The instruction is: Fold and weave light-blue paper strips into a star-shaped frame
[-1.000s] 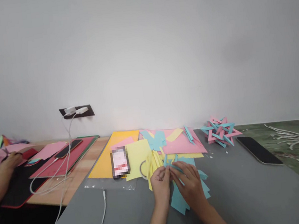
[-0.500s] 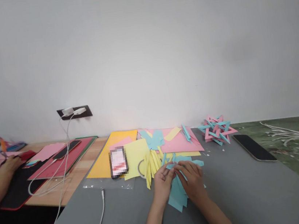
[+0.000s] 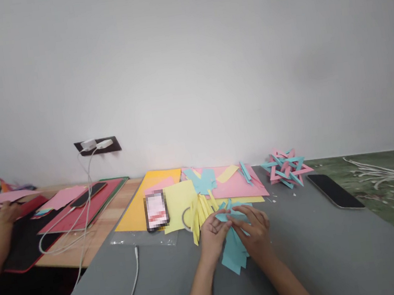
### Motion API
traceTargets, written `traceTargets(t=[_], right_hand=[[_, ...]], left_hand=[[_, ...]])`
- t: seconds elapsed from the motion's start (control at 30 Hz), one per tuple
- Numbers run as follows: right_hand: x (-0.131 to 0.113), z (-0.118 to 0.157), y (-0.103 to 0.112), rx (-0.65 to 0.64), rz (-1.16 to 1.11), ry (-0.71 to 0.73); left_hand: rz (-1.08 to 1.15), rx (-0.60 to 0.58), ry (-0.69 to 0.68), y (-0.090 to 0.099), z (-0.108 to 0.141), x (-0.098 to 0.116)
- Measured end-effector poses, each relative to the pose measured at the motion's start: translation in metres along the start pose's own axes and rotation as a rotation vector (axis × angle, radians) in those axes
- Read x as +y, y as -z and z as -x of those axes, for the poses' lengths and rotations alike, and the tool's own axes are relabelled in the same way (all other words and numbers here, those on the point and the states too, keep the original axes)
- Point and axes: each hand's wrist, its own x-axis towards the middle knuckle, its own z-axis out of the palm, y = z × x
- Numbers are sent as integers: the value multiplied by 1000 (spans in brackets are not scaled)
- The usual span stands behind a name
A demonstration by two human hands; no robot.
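My left hand [image 3: 212,236] is closed on a small blue paper piece [image 3: 222,216], its fingertips meeting those of my right hand [image 3: 254,232]. The right hand pinches the same piece with thumb and index finger, its other fingers raised. Beneath both hands lie several blue paper sheets [image 3: 234,254] on the grey table [image 3: 164,287]. Folded yellow strips [image 3: 201,212] fan out just left of my left hand. A blue and pink folded paper star model [image 3: 287,168] stands beyond my right hand.
Yellow, orange and pink sheets [image 3: 240,187] lie by the wall, with a phone [image 3: 156,211] on top. A dark phone [image 3: 334,191] rests at right. White cables [image 3: 132,291] cross the left side. Another person's hand [image 3: 4,216] holds scissors and pink paper at far left.
The fingers of my right hand have lifted and spread a little, and the small blue piece shows more. At far left, the other person's hands and pink paper have shifted left.
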Motion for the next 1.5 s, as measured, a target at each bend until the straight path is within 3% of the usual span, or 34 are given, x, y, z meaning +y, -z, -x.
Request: traceTargets(t=[0.23, 0.43, 0.6, 0.77, 1.0, 1.13, 1.33, 1.5], right_hand=[[0, 2, -3, 30, -54, -38], [-3, 3, -4, 20, -34, -75], [-6, 2, -3, -5, -86, -94], [-1, 1, -2, 0, -198, -244], [14, 1, -2, -231, -590, -530], [11, 1, -3, -251, -719, -672], [2, -1, 0, -165, -706, -679], [4, -6, 5, -207, -681, -617]], left_hand=[[-27, 32, -21, -1, 1, 3], [116, 4, 24, -8, 3, -3], [117, 109, 13, -6, 3, -2], [125, 194, -3, -2, 2, -2], [119, 176, 20, 3, 1, 0], [137, 142, 4, 1, 3, 4], [145, 30, 14, -5, 5, 2], [97, 68, 0, 2, 0, -3]])
